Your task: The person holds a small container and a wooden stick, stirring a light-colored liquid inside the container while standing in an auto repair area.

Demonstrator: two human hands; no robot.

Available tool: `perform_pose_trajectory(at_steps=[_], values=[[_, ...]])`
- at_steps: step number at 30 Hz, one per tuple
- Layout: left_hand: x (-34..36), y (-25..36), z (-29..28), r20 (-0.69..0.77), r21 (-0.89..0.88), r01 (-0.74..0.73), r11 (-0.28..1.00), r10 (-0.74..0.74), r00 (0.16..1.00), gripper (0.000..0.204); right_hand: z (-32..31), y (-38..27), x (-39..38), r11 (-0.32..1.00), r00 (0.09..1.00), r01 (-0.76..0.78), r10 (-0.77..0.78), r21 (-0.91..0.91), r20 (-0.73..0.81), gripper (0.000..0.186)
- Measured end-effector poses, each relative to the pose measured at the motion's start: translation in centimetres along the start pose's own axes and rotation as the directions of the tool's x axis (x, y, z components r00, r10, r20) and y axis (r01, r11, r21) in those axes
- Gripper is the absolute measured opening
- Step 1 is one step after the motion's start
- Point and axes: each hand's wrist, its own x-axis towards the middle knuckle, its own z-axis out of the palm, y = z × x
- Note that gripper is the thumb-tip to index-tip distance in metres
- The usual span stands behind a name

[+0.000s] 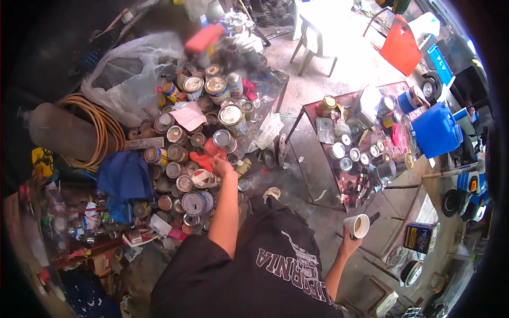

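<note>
My left hand reaches over a crowded bench of paint cans. Its fingers are closed, and a thin stick-like end seems to poke out from them; I cannot make out what it is. Just beyond the fingers lies a crumpled orange-red cloth, beside an open-looking grey-topped can. Below the hand sits a can with a strip of tape or paper across it. Off to the right, my right hand is wrapped round a white cup with some tan liquid inside.
A second table on the right carries several small tins. A blue jerrycan stands at its far side. Coiled orange hose hangs round a tank at the left. Behind are a plastic chair and a red panel.
</note>
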Motion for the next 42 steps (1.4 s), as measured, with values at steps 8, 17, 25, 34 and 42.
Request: perform_pose_trajectory(at_steps=[8, 17, 25, 34, 42], values=[[-16.4, 6.4, -4.6, 0.452, -0.142, -0.088, 0.986, 0.144, 0.880, 0.029, -4.6, 2.2, -1.3, 0.996, 1.000, 0.006, -0.004, 0.090, -0.021, 0.056], [-27.3, 9.3, -7.8, 0.747, -0.133, -0.168, 0.977, 0.210, 0.631, 0.025, -8.9, 5.5, -5.0, 0.983, 0.989, -0.085, 0.104, 0.160, -0.109, 0.059], [-32.4, 10.7, -9.1, 0.870, -0.189, -0.190, 0.964, 0.254, 0.423, 0.022, -11.0, 6.8, -7.4, 0.974, 0.974, -0.049, 0.095, 0.221, -0.206, 0.067], [-34.9, 10.6, -9.7, 0.920, -0.207, -0.192, 0.959, 0.257, 0.296, 0.028, -12.6, 7.1, -9.3, 0.969, 0.932, -0.010, 0.098, 0.246, -0.348, 0.064], [-40.8, 7.3, -10.8, 0.979, -0.136, -0.355, 0.925, 0.180, 0.095, 0.025, -17.4, 6.0, -11.4, 0.990, 0.802, 0.005, 0.081, 0.142, -0.592, 0.065]])
